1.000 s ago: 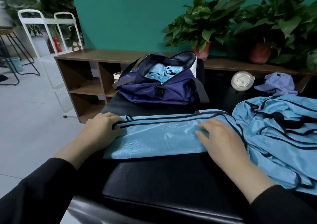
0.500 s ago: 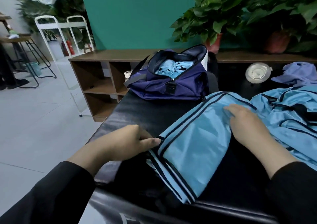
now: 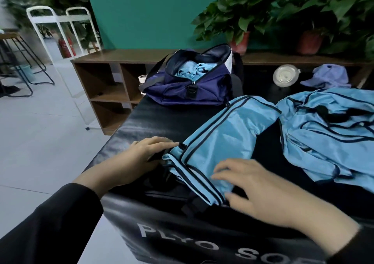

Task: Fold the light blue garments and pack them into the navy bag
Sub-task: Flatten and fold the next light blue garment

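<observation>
A folded light blue garment (image 3: 222, 142) with navy stripes lies diagonally on the black padded box (image 3: 139, 122). My left hand (image 3: 147, 154) rests with straight fingers on the garment's left corner, by its dark edge. Blurred by motion, my right hand (image 3: 261, 191) lies with spread fingers flat on the garment's near end. A second, crumpled light blue garment (image 3: 327, 134) is heaped to the right. The navy bag (image 3: 188, 89) stands open at the box's far side, with light blue cloth (image 3: 190, 71) inside it.
A lavender cap (image 3: 327, 75) and a round clear lid (image 3: 285, 75) lie behind the heap. A wooden shelf unit (image 3: 113, 81) with potted plants (image 3: 238, 21) runs along the green wall. A white metal rack (image 3: 58, 25) and stools stand on the floor at left.
The folded garment has swung from lying crosswise to lying diagonally. My right hand has come from its far end to its near end. My left hand stays at the left corner.
</observation>
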